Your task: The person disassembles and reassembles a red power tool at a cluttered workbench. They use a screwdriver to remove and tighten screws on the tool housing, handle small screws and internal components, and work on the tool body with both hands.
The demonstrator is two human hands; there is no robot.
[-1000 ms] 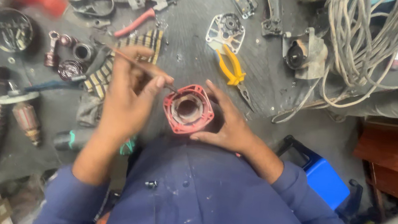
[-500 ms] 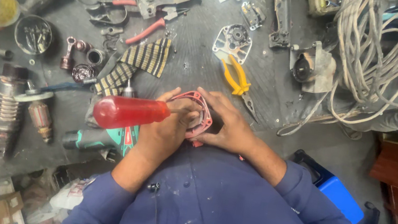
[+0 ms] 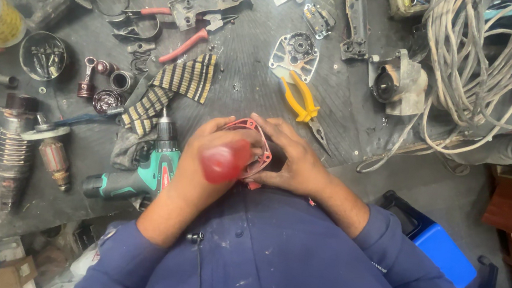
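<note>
Head view looks down on a dark counter (image 3: 242, 97) crowded with parts, a big coil of grey cable (image 3: 487, 62) at its far right. Near the person's left arm lies a green cordless drill (image 3: 148, 176); farther out sit a striped cloth (image 3: 175, 88) and yellow pliers (image 3: 300, 100). Close to the chest, the right hand (image 3: 292, 165) has its fingers wrapped around a red motor housing (image 3: 255, 147), steadying it, while the left hand (image 3: 201, 163) grips a red-handled screwdriver (image 3: 225, 160), blurred, its tip hidden in the housing. The step looks like driving or loosening a screw; next calls for keeping the tool straight. Open room is scant, just the small patch around the hands.
</note>
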